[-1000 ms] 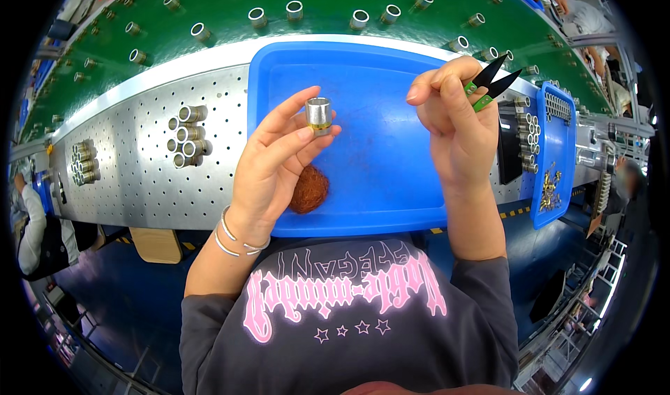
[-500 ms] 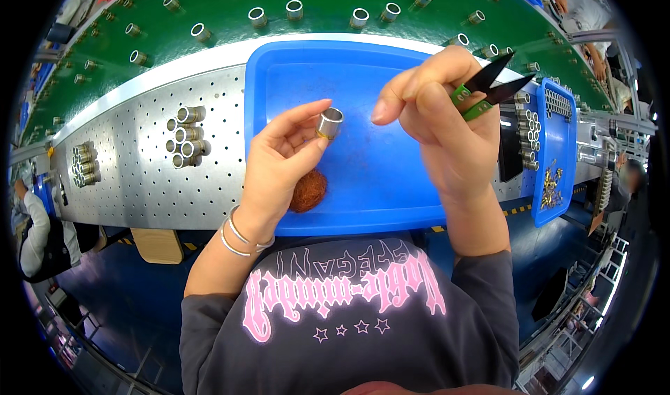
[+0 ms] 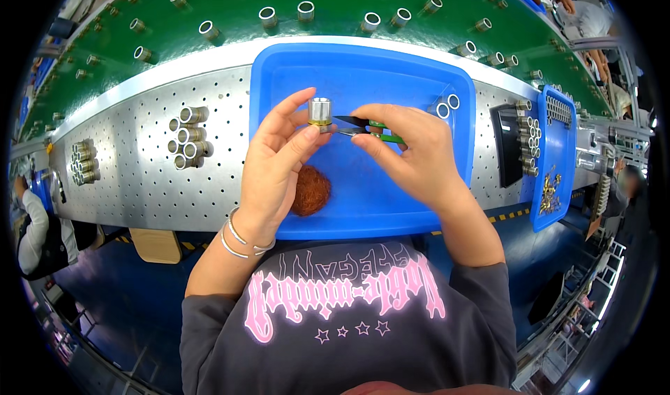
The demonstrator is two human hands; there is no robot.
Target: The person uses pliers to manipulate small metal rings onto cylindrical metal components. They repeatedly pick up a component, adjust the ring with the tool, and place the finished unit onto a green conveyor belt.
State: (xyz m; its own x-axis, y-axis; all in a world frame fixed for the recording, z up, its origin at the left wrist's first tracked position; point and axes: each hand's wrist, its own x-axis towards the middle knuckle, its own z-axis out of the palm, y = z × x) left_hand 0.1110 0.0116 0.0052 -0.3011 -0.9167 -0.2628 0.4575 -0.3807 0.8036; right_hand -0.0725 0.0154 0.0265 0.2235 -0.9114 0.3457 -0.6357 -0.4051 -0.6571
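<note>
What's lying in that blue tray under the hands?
In the blue tray: a reddish-brown fuzzy clump by the left hand and two metal rings. Whatever lies beneath both hands is hidden.

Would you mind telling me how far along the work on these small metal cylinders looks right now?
Done, apparently: two rings lie in the blue tray. In hand: the left hand holds a metal cylinder upright, and the right hand brings black-tipped snips to its base. Left, probably: the cylinders stacked on the perforated table. A coppery tuft lies in the tray.
</note>
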